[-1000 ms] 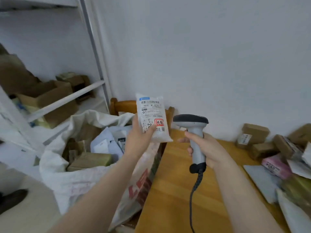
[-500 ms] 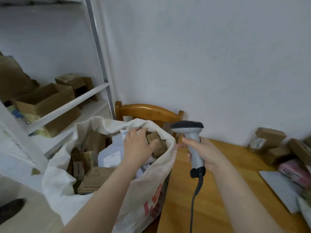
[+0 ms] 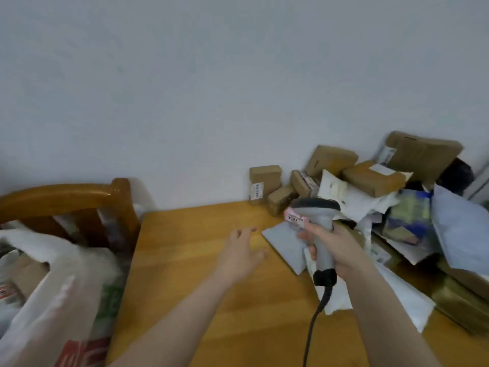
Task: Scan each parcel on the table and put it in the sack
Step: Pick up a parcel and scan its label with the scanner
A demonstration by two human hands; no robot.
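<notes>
At the far left, well away from the fingers of either hand, the white sack stands open beside the bench, with brown parcels blurred inside it and a wooden chair back rising behind it. The left hand reaches out over the bare wood with its fingers spread and empty, touching nothing. Just beyond those fingertips lies a flat grey mailer. The right hand is clenched around the handle of a grey scanner, whose black cable hangs down toward the bench's near edge. A pink parcel peeks out just behind the scanner head. Past the right fingers, the pile of parcels crowds the bench against the wall: brown boxes, white and grey bags, all blurred.
</notes>
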